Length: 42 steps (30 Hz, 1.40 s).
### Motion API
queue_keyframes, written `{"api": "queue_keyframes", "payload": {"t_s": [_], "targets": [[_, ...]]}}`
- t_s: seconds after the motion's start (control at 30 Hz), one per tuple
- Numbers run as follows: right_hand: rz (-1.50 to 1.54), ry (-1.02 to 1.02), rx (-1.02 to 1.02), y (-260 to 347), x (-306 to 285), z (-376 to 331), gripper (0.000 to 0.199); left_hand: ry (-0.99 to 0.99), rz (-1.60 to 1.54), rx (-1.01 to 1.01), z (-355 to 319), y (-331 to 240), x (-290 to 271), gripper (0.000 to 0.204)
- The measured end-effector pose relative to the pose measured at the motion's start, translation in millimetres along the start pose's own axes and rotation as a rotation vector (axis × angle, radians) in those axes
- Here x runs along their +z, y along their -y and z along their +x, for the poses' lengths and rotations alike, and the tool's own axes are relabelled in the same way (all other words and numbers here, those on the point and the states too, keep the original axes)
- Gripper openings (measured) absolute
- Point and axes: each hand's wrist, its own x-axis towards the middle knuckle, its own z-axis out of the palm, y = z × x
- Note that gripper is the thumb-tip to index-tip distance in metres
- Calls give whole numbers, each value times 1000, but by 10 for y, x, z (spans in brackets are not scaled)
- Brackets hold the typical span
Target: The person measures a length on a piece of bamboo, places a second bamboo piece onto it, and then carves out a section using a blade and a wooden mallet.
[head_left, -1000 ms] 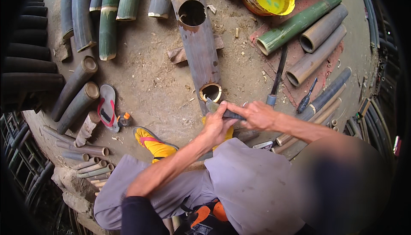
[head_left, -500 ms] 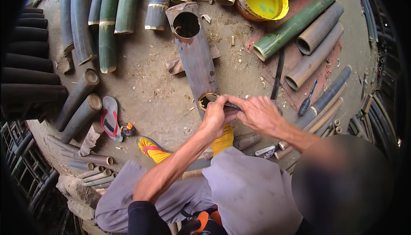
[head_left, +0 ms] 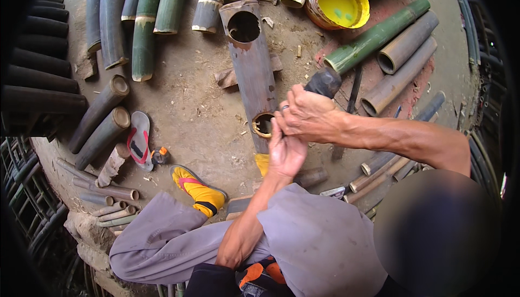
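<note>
A weathered bamboo tube runs away from me, with one round hole at its far end and a smaller hole nearer my hands. Closed round a dark-handled tool, my right hand leaves the thick black handle end sticking out beyond it. The tool's working end is hidden by my hands. Just below the right hand, my left hand has its fingers curled against it, thumb up beside the near hole's rim. What those fingers grip is hidden.
A wood block lies under the tube. Several bamboo lengths stand along the far side; a green bamboo pole lies at right by a yellow bucket. A loose sandal and a small orange-black object sit at left.
My right hand has turned and moved left and up, bringing the black handle into view above it. My left hand has shifted slightly right and lower, palm now showing.
</note>
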Motion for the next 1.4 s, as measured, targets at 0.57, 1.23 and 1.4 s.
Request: {"api": "queue_keyframes", "payload": {"t_s": [0.57, 1.23, 1.4], "targets": [[1524, -266, 999, 1565, 346, -156, 45, -667, 1707, -524, -131, -556, 268, 32], [830, 102, 799, 514, -129, -162, 32, -387, 1072, -169, 3, -360, 355, 32], [433, 116, 439, 212, -162, 150, 17, -154, 586, -13, -83, -388, 262, 35]]}}
